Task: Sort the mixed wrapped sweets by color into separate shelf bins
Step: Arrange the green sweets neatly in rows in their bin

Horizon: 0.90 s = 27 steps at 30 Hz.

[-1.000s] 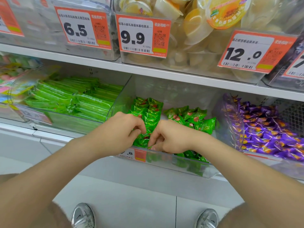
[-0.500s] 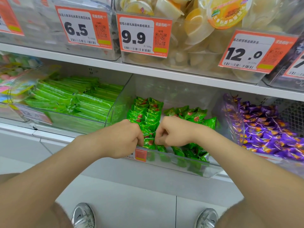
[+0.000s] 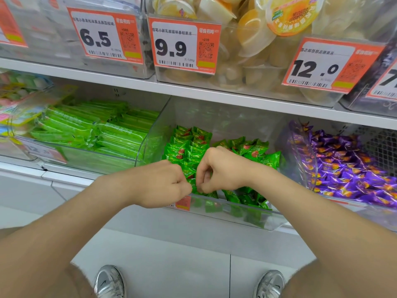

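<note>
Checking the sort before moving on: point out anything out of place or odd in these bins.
No wrong-coloured sweet shows. In the middle bin the green sweets on the right lie in a loose heap, unlike the neat rows on the left.

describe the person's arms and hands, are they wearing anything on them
Both arms are bare from the frame's edge to the wrists, with no sleeves showing. The left hand and right hand wear no gloves. No watch, bracelet or ring is visible on the sides facing the camera.
</note>
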Tool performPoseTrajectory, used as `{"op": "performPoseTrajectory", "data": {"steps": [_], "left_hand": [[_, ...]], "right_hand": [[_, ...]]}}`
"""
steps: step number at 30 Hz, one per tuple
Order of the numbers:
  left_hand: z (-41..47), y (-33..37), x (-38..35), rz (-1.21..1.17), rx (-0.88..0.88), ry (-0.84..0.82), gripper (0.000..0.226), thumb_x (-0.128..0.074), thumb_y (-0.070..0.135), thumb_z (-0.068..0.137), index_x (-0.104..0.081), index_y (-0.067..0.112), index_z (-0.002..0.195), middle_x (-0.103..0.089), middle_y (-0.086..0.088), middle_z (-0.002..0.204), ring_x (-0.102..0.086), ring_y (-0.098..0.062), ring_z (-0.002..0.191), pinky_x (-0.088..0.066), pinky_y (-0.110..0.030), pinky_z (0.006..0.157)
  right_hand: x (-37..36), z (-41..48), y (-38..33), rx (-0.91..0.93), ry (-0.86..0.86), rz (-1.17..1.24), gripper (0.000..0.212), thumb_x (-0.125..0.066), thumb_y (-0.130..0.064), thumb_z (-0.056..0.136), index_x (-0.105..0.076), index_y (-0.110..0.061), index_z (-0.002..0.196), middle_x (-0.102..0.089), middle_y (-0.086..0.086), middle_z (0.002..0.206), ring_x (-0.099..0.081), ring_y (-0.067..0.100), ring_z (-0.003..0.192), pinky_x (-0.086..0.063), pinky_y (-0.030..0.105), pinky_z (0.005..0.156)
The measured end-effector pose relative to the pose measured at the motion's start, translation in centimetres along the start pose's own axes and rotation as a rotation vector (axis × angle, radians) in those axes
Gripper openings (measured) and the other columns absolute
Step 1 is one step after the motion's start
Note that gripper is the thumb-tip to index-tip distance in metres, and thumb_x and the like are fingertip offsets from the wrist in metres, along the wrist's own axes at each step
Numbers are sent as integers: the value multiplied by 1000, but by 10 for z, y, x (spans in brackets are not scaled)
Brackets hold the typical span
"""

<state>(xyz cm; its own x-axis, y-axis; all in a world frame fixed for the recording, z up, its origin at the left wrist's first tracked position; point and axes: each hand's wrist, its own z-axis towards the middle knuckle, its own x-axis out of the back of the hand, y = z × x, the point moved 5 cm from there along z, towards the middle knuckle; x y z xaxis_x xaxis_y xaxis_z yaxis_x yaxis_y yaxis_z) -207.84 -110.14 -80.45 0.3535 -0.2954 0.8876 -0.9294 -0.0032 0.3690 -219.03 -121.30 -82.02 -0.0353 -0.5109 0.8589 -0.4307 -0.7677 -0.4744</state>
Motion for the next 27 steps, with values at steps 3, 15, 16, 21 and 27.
{"op": "performPoseTrajectory", "data": {"steps": [3, 15, 16, 21, 27], "left_hand": [[0, 0, 0, -14, 16, 21, 56, -25, 55, 75, -48, 4, 68, -57, -17, 75, -53, -34, 73, -51, -54, 72], [43, 13, -5, 34, -111, 188, 39, -46, 31, 101, -64, 31, 136, -47, 1, 148, -42, -20, 138, -35, -41, 118], [52, 13, -7, 76, -94, 184, 40, -49, 34, 103, -59, 31, 141, -41, -1, 156, -37, -24, 144, -33, -45, 120], [87, 8, -10, 233, 0, 83, 65, -46, 51, 106, -25, 31, 163, 0, 0, 175, -2, -31, 161, -15, -57, 126], [106, 5, -16, 449, 45, -13, 60, -45, 46, 107, -31, 23, 160, 0, -6, 175, 0, -31, 161, -18, -60, 124]], "right_hand": [[-7, 0, 0, 14, -29, -12, 10, -86, -29, 84, -83, -27, 94, -74, -10, 73, -64, 0, 63, -46, 17, 61], [48, -21, 65, -396, 303, -348, 44, -63, -42, 87, -64, -21, 126, -67, 12, 118, -62, 39, 116, -54, 46, 97], [41, -16, 64, -391, 245, -398, 55, -61, -49, 88, -57, -22, 136, -62, 14, 129, -56, 40, 126, -49, 48, 104], [9, 4, 85, -469, -54, -510, 85, -33, -76, 96, 1, -41, 165, 1, 0, 175, -1, 39, 159, -6, 61, 126], [20, 3, 101, -562, -264, -538, 76, -40, -66, 100, -7, -43, 165, -8, -1, 175, -8, 39, 158, -18, 62, 122]]}}
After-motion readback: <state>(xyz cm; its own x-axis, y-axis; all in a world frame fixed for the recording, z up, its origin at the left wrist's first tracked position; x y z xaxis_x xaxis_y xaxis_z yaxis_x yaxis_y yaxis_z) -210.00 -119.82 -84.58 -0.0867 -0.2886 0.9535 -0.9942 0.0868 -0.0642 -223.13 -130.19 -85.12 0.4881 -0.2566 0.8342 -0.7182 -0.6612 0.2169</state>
